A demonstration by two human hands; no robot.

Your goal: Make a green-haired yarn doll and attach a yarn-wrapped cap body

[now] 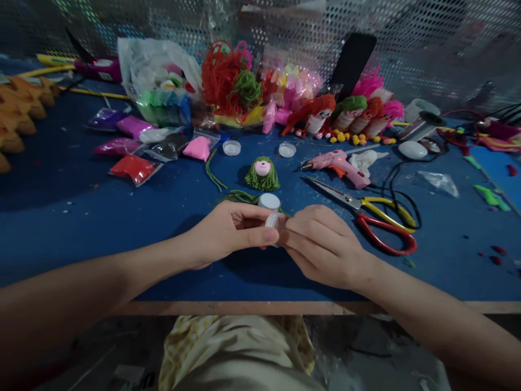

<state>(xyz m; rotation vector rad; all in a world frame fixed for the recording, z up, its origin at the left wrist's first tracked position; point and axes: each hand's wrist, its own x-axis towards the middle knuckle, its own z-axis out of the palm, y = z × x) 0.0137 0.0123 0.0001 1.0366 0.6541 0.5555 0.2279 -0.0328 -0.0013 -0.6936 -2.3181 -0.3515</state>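
Observation:
My left hand and my right hand meet above the blue table, both closed around a small white bottle cap pinched between their fingertips. Another white cap lies just behind them, next to strands of green yarn. A little doll head with green yarn hair and a pink face stands further back.
Red and yellow scissors and a pink glue gun lie to the right. Packets of coloured clay, a yarn pile, finished dolls, two caps and cables fill the back. The wooden table edge runs near me.

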